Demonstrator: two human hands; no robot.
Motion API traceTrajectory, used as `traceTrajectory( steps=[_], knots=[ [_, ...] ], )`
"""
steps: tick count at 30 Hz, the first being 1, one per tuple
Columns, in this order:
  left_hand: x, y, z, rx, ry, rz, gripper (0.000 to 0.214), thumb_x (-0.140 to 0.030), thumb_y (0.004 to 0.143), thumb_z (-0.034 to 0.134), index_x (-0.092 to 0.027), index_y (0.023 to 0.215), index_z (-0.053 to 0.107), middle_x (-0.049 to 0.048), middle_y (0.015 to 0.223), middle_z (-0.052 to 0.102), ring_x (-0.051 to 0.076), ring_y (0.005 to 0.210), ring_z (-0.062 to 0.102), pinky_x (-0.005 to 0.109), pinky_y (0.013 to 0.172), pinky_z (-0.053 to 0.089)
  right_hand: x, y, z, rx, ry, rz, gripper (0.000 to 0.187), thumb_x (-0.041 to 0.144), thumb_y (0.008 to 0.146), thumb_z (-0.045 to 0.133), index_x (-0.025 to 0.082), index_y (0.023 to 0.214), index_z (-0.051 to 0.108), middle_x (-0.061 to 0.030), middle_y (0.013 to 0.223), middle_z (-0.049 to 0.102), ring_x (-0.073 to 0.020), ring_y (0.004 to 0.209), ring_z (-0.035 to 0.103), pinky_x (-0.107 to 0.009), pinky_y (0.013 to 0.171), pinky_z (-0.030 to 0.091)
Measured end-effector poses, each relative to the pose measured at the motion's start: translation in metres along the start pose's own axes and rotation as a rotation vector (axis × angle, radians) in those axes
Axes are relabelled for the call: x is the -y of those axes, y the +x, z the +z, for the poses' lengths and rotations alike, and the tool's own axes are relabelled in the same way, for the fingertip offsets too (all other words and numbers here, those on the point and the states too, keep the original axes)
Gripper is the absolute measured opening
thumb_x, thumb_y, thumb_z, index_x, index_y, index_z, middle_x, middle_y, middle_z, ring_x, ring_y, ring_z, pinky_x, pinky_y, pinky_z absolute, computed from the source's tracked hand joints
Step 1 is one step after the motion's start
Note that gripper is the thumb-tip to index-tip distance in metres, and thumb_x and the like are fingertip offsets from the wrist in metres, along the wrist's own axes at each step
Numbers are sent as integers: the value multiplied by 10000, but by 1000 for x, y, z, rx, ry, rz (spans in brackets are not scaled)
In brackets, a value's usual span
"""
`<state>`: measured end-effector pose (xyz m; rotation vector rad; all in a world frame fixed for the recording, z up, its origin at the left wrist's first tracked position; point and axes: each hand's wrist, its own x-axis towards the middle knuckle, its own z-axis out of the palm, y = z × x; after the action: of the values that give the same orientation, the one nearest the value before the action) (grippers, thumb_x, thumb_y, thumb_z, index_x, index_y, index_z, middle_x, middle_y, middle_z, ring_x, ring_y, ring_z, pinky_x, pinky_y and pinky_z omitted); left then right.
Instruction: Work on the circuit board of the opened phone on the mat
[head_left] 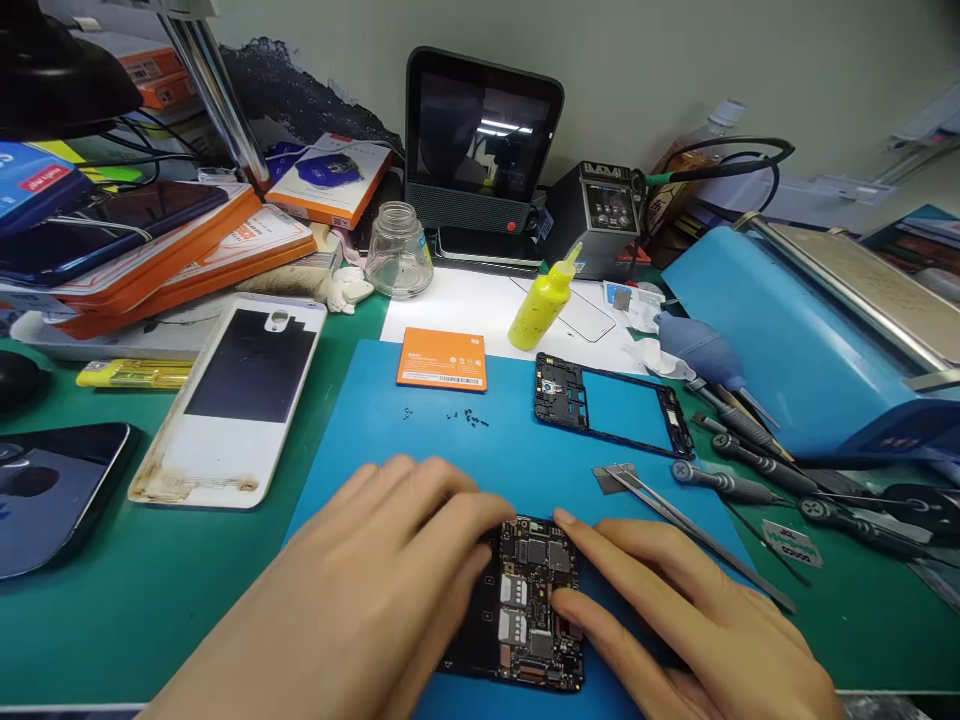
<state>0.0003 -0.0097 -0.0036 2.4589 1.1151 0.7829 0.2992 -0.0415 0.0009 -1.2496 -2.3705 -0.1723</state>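
An opened smartphone [480, 632] lies on the blue mat with its circuit board [536, 600] bared, metal-shielded chips and two silvery card slots showing. My left hand [397, 560] reaches over its left part, fingers bent, thumb and index finger closed at the board's upper left edge. Whatever the left fingertips pinch there is partly hidden. From the right, my right hand [675, 610] grips the phone, index fingertip at the top right corner and thumb on the board's right side. Beyond the hands lie an orange battery [442, 358], several tiny screws [471, 418] and a black mid-frame [611, 405].
Tweezers [675, 520] and several screwdrivers [739, 485] lie to the right, near a razor blade [792, 543]. A yellow bottle [541, 305] and glass jar [400, 250] stand behind. At left rests a white back cover [236, 400]; a blue machine [795, 340] stands at right.
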Motion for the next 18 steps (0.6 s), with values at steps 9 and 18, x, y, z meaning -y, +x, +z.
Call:
traceTrajectory(
  steps=[9,18],
  knots=[
    [5,36,-5,189,17,52,228,-228,1267,593,-283,1181,797,-1,1170,775,249,946,690,397,804,583,-9,-21,4,27,60,58,329,436,1294,680,279,1523,858,-34,1241,919,-161,1034,939,-171,906,716],
    [9,44,0,247,-110,-14,210,-307,1302,613,-298,1158,766,-21,1174,731,218,1043,725,388,879,595,-3,-30,20,-29,73,271,525,728,1189,725,322,1435,950,-120,1141,875,-303,1090,910,-352,927,776]
  ],
)
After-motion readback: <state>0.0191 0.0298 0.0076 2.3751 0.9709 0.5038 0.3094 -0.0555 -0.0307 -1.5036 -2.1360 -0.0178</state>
